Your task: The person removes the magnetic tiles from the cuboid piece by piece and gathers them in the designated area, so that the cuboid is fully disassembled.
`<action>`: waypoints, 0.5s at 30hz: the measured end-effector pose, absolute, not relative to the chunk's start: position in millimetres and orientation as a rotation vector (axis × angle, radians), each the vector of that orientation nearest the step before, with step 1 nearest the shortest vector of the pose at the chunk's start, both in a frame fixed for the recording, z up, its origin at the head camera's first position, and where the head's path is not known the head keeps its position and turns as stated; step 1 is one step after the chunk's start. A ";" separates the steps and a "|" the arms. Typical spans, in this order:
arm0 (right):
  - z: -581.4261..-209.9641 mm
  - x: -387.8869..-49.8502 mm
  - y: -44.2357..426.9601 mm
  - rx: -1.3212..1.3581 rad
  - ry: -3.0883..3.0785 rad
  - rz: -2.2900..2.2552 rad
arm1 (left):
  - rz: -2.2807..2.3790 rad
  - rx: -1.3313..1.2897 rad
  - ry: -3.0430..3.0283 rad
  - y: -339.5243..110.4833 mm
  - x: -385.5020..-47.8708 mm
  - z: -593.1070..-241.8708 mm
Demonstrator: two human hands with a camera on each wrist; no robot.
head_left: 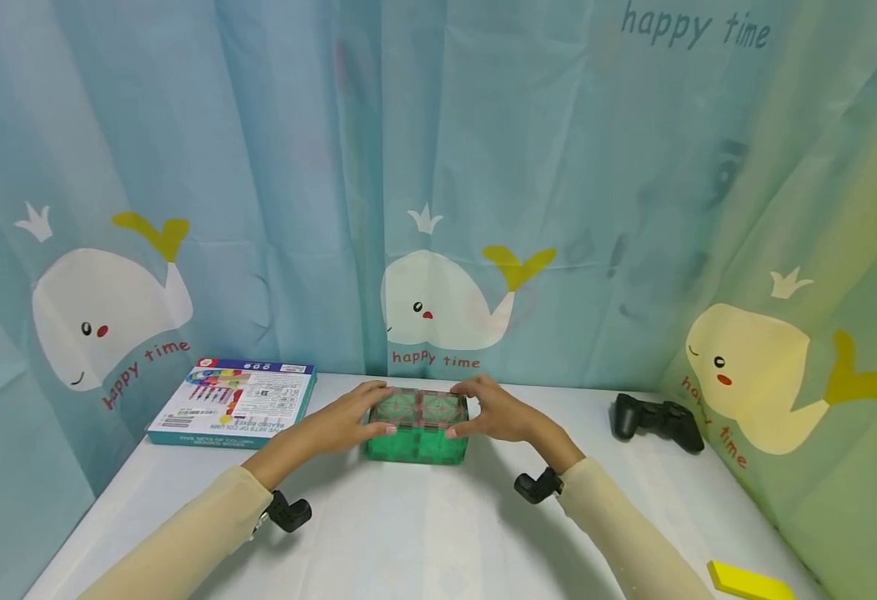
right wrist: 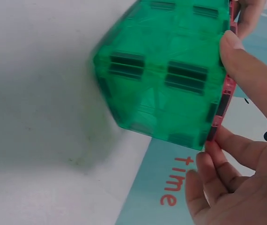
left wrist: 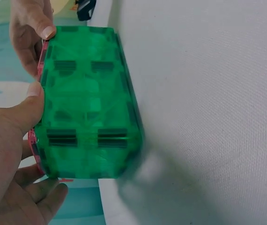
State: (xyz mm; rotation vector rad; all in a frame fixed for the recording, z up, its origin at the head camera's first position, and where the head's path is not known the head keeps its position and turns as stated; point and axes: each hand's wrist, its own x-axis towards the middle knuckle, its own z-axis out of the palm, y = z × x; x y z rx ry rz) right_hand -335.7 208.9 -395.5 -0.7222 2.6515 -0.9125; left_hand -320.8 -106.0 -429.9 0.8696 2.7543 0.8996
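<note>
A box of see-through magnetic tiles is at the middle of the table's far side. Its walls are green in the left wrist view, and pinkish-red tiles form its top. My left hand holds its left end, thumb on the green front, fingers round the top edge. At the other end my right hand grips it likewise, its thumb near the red edge. Whether the box touches the table or is slightly raised, I cannot tell.
Left of the hands lies a flat toy box with printed pictures. A black game controller rests at the right. Near the front right is a yellow block. A whale-print curtain hangs behind the white table.
</note>
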 end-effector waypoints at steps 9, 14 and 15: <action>-391.6 -337.0 207.2 -0.714 2.683 -0.851 | 0.872 0.872 2.754 -105.2 -321.1 -428.3; -392.2 -333.9 205.4 -0.741 2.709 -0.848 | 0.869 0.867 2.750 -105.6 -321.1 -427.9; -392.1 -332.7 204.9 -0.744 2.717 -0.850 | 0.869 0.865 2.747 -105.6 -321.0 -427.8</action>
